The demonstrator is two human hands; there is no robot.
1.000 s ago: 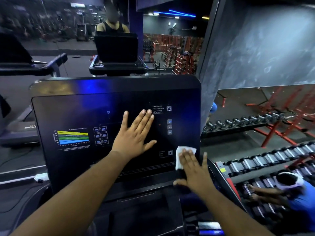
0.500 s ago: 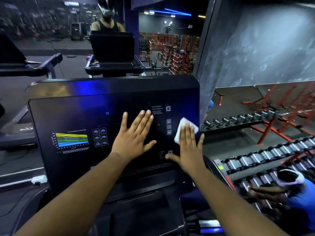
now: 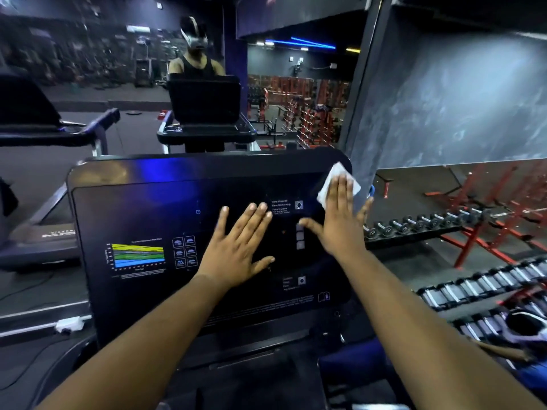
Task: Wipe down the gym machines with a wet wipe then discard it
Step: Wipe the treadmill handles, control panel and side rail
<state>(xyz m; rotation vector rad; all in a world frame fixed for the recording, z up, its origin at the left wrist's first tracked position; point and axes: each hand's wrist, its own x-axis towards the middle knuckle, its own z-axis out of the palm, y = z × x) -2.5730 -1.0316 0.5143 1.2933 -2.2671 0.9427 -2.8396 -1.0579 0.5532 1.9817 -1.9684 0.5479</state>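
Observation:
A black treadmill console (image 3: 148,202) fills the middle of the head view, its glossy panel showing a coloured chart at the lower left. My left hand (image 3: 236,247) lies flat on the panel's centre with straight, spread fingers. My right hand (image 3: 340,223) presses a white wet wipe (image 3: 334,179) flat against the panel's upper right corner with straight fingers. The wipe sticks out above and to both sides of my fingertips.
A mirror ahead reflects a person behind another treadmill console (image 3: 204,105). To the right stand dumbbell racks (image 3: 414,226) on red frames, and a person in blue (image 3: 527,350) crouches at the lower right. A second treadmill (image 3: 38,137) stands to the left.
My right hand has slid the wipe up the panel's right side, from the lower right to the upper right corner. The left hand has stayed flat on the centre.

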